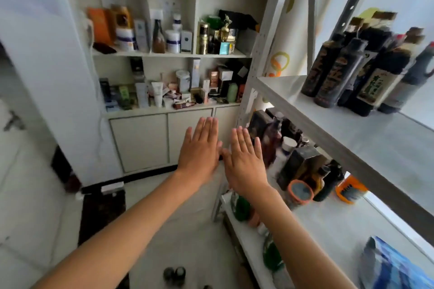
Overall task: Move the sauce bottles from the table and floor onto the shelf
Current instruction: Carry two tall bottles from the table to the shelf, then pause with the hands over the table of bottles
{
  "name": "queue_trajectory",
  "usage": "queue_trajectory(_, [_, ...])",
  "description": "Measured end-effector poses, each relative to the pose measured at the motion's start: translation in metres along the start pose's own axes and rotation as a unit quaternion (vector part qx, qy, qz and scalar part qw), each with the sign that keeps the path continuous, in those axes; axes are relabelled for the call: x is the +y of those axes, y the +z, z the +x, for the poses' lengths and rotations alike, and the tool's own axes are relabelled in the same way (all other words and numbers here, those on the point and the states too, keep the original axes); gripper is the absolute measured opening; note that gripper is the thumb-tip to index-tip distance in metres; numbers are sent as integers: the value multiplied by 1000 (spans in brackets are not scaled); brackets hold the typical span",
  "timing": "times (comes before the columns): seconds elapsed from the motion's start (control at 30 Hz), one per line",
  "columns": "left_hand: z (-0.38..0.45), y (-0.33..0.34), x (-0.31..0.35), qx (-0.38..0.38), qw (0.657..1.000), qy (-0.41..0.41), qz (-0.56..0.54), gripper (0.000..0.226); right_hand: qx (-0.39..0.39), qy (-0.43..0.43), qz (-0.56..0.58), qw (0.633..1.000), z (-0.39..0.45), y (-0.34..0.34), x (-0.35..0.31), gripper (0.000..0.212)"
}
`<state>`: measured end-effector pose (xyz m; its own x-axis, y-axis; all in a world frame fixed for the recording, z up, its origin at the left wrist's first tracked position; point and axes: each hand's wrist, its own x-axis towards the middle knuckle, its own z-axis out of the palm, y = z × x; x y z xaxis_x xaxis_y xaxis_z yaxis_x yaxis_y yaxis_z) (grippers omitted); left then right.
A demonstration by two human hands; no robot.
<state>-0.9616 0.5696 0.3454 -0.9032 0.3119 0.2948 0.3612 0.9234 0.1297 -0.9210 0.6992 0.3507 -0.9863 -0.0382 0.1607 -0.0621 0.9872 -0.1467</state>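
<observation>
My left hand [199, 148] and my right hand [245, 159] are stretched out side by side in front of me, palms down, fingers flat and empty. Several dark sauce bottles [338, 73] stand grouped on the upper level of the grey metal shelf [328, 129] at the right. On the level below, more bottles and jars [296, 159] are crowded together, right of my right hand. Two dark bottle caps [175, 274] show on the floor at the bottom, between my forearms.
A white cabinet [141, 143] with cosmetics and boxes on its open shelves faces me. A blue bag [394, 267] lies on the metal shelf at the lower right. Green bottles [242, 206] sit on the lowest shelf level. A dark stool or box [101, 213] stands at the left on the floor.
</observation>
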Motion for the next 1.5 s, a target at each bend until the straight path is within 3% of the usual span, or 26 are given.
queue_trajectory(0.1, [-56,-6,-17,1,997,-78,8,59,-35,-68,74,994,-30,27,-27,61])
queue_trajectory(0.3, [-169,-13,-39,47,988,-147,9,59,-75,-215,147,962,-85,76,-84,74])
queue_trajectory(0.47, [-275,-37,-62,65,959,-272,50,58,-113,-331,172,921,-135,88,-156,75])
queue_trajectory(0.63, [-383,-60,-79,84,915,-387,76,57,-134,-420,199,875,-201,89,-232,60])
queue_trajectory(0.8, [-504,-82,-90,113,863,-484,88,57,-172,-491,205,829,-286,90,-302,60])
queue_trajectory(1.03, [-678,-121,-97,160,765,-618,79,61,-219,-593,190,752,-431,83,-411,60])
queue_trajectory(1.37, [-873,-159,-116,213,654,-722,73,53,-265,-661,209,670,-601,94,-544,60])
queue_trajectory(1.5, [-922,-168,-131,230,627,-743,54,53,-293,-670,208,650,-637,108,-586,60])
